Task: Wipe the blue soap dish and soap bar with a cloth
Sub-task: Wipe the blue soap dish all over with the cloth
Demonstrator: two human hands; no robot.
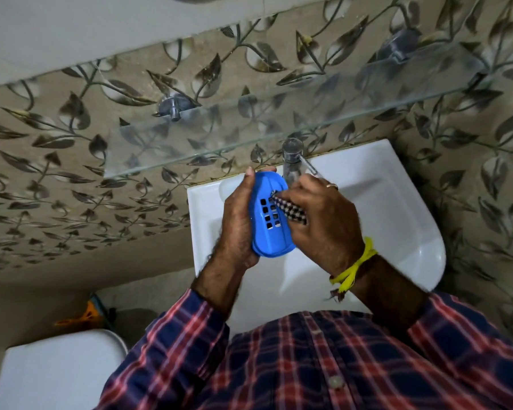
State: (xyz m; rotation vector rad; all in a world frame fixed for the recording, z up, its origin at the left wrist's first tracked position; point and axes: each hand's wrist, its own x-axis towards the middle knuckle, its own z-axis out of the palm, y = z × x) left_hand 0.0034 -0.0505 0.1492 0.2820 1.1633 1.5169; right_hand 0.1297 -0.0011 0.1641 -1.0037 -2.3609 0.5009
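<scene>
My left hand (237, 223) grips the blue soap dish (268, 232) by its left edge and holds it tilted over the white sink (397, 220). The dish's slotted inner face points toward me. My right hand (323, 220) is closed on a black-and-white checked cloth (290, 210) and presses it against the dish's right side, over the slots. Most of the cloth is hidden inside the fist. No soap bar shows anywhere in view.
A chrome tap (292, 161) stands just behind the dish at the sink's back edge. A glass shelf (279, 125) on two metal brackets juts from the leaf-patterned wall above. A white toilet tank (57, 368) sits at lower left.
</scene>
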